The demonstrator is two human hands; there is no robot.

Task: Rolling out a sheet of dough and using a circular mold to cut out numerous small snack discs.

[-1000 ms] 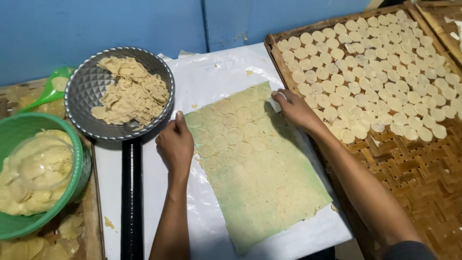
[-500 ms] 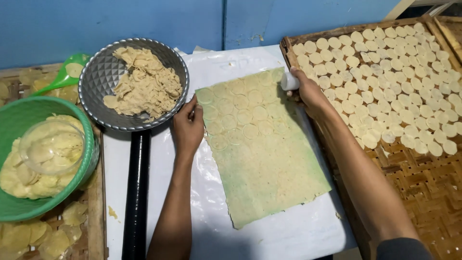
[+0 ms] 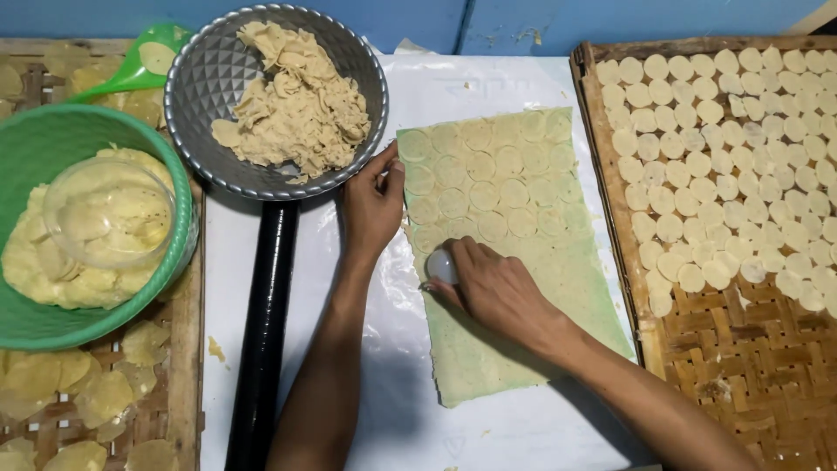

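A thin rolled sheet of pale yellow-green dough point(image 3: 514, 253) lies on a white plastic sheet point(image 3: 453, 87), its upper half marked with rows of round cuts. My right hand point(image 3: 488, 283) presses a small round white cutter point(image 3: 440, 266) into the dough's left side, below the cut rows. My left hand point(image 3: 370, 205) rests flat at the dough's left edge, fingers spread and touching it. Both forearms come in from the bottom.
A woven bamboo tray point(image 3: 697, 349) on the right holds several rows of cut dough discs point(image 3: 741, 148). A grey metal bowl of dough scraps point(image 3: 279, 96) sits at the upper left over a black rolling pin point(image 3: 261, 331). A green bowl of dough point(image 3: 78, 227) stands far left.
My right hand left the dough's top right corner and came down to its left middle with the cutter. The camera moved closer. My left hand stayed at the left edge.
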